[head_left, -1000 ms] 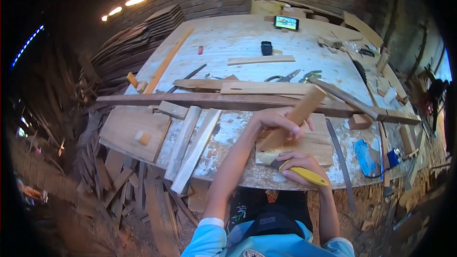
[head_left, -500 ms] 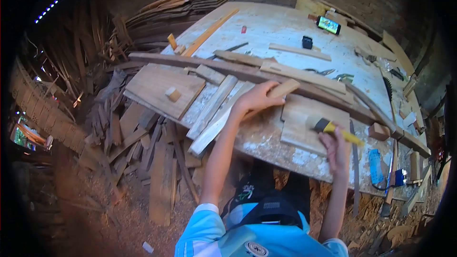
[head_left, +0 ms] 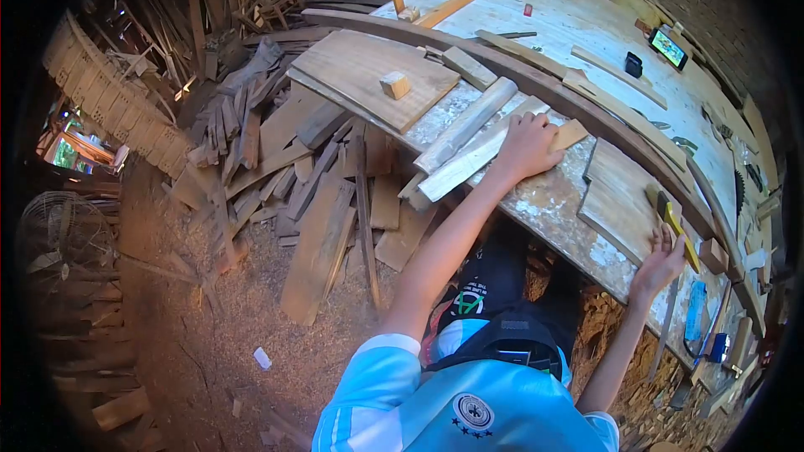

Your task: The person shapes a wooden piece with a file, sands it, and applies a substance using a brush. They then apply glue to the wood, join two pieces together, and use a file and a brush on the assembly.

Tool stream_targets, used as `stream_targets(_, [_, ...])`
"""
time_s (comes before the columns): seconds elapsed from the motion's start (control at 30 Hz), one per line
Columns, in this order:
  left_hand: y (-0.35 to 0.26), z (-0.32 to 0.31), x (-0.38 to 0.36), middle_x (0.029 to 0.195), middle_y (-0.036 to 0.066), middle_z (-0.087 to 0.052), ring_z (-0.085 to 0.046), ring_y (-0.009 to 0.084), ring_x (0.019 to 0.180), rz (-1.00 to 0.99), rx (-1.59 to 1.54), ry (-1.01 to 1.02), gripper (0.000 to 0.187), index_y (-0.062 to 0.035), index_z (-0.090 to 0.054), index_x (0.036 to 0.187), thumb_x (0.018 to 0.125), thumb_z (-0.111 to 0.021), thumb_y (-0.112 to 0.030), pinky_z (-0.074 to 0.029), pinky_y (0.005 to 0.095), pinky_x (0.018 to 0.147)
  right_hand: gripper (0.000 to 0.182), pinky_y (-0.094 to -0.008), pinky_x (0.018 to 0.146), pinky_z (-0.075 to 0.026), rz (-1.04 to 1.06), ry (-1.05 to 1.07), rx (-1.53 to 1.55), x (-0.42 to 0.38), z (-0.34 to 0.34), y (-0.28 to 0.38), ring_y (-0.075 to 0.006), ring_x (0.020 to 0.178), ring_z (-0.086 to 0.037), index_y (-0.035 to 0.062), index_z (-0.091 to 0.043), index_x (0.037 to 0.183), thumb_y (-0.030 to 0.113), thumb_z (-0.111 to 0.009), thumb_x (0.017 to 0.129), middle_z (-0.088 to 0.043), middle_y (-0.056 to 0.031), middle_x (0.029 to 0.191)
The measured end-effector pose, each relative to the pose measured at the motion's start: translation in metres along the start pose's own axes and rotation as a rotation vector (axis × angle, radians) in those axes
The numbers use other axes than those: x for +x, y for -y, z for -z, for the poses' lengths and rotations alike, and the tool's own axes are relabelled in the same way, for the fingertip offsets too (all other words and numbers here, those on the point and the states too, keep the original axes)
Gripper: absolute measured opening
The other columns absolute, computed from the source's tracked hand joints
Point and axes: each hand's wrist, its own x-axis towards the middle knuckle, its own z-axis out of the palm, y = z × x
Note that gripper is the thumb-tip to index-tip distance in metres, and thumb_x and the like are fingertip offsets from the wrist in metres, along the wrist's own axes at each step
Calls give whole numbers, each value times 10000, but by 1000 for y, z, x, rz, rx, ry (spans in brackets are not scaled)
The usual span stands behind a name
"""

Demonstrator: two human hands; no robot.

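Observation:
My left hand (head_left: 529, 147) is closed round a short light wood piece (head_left: 570, 135), whose end sticks out to the right of my fingers. Pale wood strips (head_left: 469, 169) lie beside and under this hand, across the bench edge. At the right, my right hand (head_left: 660, 266) grips a yellow-handled tool (head_left: 680, 233) with a dark band, held over the right edge of a flat board (head_left: 618, 197). A small wood block (head_left: 395, 85) rests on a wide board (head_left: 368, 71) at the left part of the bench.
A long dark beam (head_left: 502, 59) runs along the workbench (head_left: 548, 25). Beyond it are a phone (head_left: 668, 48) and a black box (head_left: 634, 64). A blue object (head_left: 695, 310) lies at the right. Scrap wood (head_left: 314, 251) is piled on the floor left of the bench.
The view has swung left, so the bench sits farther right. My left hand and its wood piece are now lower, against the bench strips. The yellow tool is turned more upright in my right hand.

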Motion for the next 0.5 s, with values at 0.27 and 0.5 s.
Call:
stream_targets(0.27, [-1, 0, 2, 977, 106, -562, -488, 275, 986, 110, -35, 95, 417, -85, -621, 1015, 712, -632, -372, -302, 406, 920, 430, -367, 803, -433, 615, 638, -1031, -33, -44, 23, -324, 933, -540, 6, -581, 1059, 148, -732, 682, -534, -174, 1018])
stream_targets(0.5, [-3, 4, -1, 982, 110, -561, -488, 277, 985, 135, -46, 129, 408, -90, -611, 1015, 719, -631, -370, -306, 412, 912, 738, -425, 870, -361, 655, 813, -1260, -45, -53, 35, -345, 1008, -470, 67, -543, 1195, 419, -759, 584, -488, -167, 1121])
